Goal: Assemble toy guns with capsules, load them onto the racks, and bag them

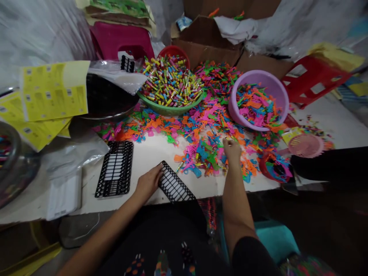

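The black grid rack (176, 184) lies tilted just below the centre of the frame, its upper left corner gripped between the thumb and fingers of the left hand (149, 181), which comes in from the lower left. The rack slants down to the right from that hand, reaching the near edge of the white table (149, 147). Right of it, the right hand (232, 150) reaches over the colourful plastic pieces (201, 151); its fingers are bent, and whether they close on a piece I cannot tell. To the left of the left hand, a stack of black racks (115, 168) lies flat on the table. Above the centre, a green basin (172, 110) holds a heap of small multicoloured tubes (172, 82). At the upper right, a purple basin (260, 100) contains more plastic pieces, and below it, a small red basket (270, 168) sits near the table's edge. Yellow printed sheets (53, 94) lie at the upper left.
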`<state>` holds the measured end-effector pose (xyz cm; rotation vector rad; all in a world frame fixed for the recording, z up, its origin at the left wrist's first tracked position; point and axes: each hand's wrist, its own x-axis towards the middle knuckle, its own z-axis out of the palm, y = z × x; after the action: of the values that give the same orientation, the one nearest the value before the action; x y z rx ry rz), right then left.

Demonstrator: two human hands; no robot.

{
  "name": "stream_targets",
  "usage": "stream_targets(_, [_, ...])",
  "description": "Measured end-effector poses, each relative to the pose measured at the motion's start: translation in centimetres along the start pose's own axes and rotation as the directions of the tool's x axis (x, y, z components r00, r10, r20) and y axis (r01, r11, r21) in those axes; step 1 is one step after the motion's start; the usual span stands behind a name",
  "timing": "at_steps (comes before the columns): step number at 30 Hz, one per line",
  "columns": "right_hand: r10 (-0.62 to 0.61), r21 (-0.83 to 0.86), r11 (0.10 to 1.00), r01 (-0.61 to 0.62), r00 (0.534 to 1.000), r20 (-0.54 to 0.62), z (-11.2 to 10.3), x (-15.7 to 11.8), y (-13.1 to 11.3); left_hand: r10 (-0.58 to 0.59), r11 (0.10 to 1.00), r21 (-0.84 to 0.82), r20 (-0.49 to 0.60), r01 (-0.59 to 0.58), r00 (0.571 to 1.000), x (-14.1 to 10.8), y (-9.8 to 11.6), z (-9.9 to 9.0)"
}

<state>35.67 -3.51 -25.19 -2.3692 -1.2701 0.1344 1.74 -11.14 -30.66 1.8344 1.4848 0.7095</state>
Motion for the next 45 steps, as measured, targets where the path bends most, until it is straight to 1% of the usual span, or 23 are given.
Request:
stream_targets(1, [0.036,-0.045,0.998,-0.037,0.999,-0.033,0.1,1.9,1.1,0.036,0.998,0.051,0.03,-0.038,0.999,-0.1,-0.6,0.2])
stream_targets(3, [0.056,-0.14,0.989,-0.052,0.998,0.022,0.9,4.6,2.5,0.077,0.985,0.145,0.083,-0.089,0.994,0.0,-1.5,0.5])
stream_targets(6, [0.067,-0.226,0.973,-0.042,0.993,0.102,2.3,6.4,3.3,0.08,0.97,0.22,0.11,-0.103,0.991,1.1,-1.9,0.0])
stream_targets(9, [0.078,-0.233,0.971,-0.06,0.995,0.066,2.8,6.4,3.5,0.003,0.999,0.044,0.015,-0.004,1.0,2.2,-1.1,-1.2])
stream_targets(11, [0.068,-0.19,0.979,-0.068,0.998,-0.007,2.9,6.2,3.2,-0.16,0.966,-0.217,-0.074,0.141,0.984,2.6,-0.1,-2.0])
stream_targets(13, [0.052,-0.096,0.994,-0.055,0.998,-0.035,3.2,6.2,2.5,-0.367,0.788,-0.529,0.007,0.315,0.93,2.9,1.1,-2.4])
stream_targets(15, [0.047,-0.023,0.999,-0.047,0.999,0.007,3.8,6.5,1.4,-0.476,0.488,-0.723,0.249,0.488,0.844,3.1,2.3,-2.4])
stream_targets(17, [0.063,-0.027,0.998,-0.061,0.995,0.08,4.7,6.9,0.3,-0.482,0.214,-0.75,0.476,0.625,0.736,3.2,3.2,-2.4])
stream_targets(19, [0.076,-0.076,0.995,-0.066,0.988,0.137,5.4,7.3,-0.7,-0.456,0.067,-0.72,0.593,0.691,0.663,3.2,3.7,-2.5])
stream_targets(20, [0.075,-0.098,0.993,-0.059,0.983,0.168,5.6,7.4,-1.0,-0.44,0.033,-0.711,0.621,0.703,0.649,3.1,3.7,-2.6])
stream_targets(25, [0.06,-0.165,0.986,-0.017,0.964,0.259,5.7,7.7,-0.9,-0.355,0.045,-0.736,0.62,0.675,0.7,1.9,2.6,-3.4])
stream_targets(28, [0.03,-0.164,0.986,0.019,0.957,0.288,5.0,8.0,0.0,-0.358,0.04,-0.748,0.608,0.662,0.709,1.5,1.7,-3.5])
stream_targets(31, [0.008,-0.145,0.989,0.026,0.973,0.231,3.3,7.7,0.4,-0.383,0.023,-0.757,0.597,0.653,0.705,1.7,1.6,-3.5])
stream_targets(33, [-0.109,-0.02,0.993,0.113,0.982,0.157,1.7,6.2,-0.5,-0.387,0.027,-0.738,0.615,0.675,0.687,1.9,2.0,-3.4])
stream_targets(35, [-0.36,0.202,0.922,0.33,0.923,0.135,0.3,3.1,-2.7,-0.337,0.023,-0.708,0.659,0.706,0.672,2.1,2.7,-3.3])
stream_targets(36, [-0.521,0.316,0.834,0.453,0.835,0.176,-0.3,1.0,-4.1,-0.278,0.019,-0.693,0.689,0.721,0.67,2.2,3.0,-3.2])
stream_targets(37, [-0.669,0.415,0.727,0.547,0.701,0.248,-0.8,-1.4,-5.6,-0.201,0.017,-0.682,0.714,0.732,0.67,2.3,3.4,-3.1])
stream_targets(39, [-0.843,0.559,0.536,0.633,0.372,0.387,-1.4,-5.9,-8.6,-0.04,0.044,-0.652,0.756,0.757,0.654,2.3,3.9,-2.9])
stream_targets(40, [-0.866,0.597,0.484,0.64,0.251,0.433,-1.4,-7.9,-9.8,0.01,0.075,-0.636,0.77,0.768,0.638,2.2,4.1,-2.9])
stream_targets(41, [-0.872,0.622,0.465,0.63,0.204,0.446,-1.4,-9.4,-10.8,0.026,0.106,-0.625,0.78,0.774,0.626,2.2,4.1,-2.8])
stream_targets(42, [-0.876,0.648,0.465,0.604,0.206,0.437,-1.3,-10.5,-11.6,0.012,0.13,-0.62,0.782,0.774,0.624,2.1,4.0,-2.8])
stream_targets(43, [-0.867,0.665,0.494,0.56,0.265,0.421,-1.1,-11.4,-12.1,-0.021,0.139,-0.624,0.774,0.769,0.632,2.0,4.0,-2.8])
stream_targets(45, [-0.792,0.701,0.58,0.415,0.488,0.367,-0.3,-12.6,-12.7,-0.089,0.114,-0.686,0.714,0.719,0.695,1.8,3.8,-2.6])
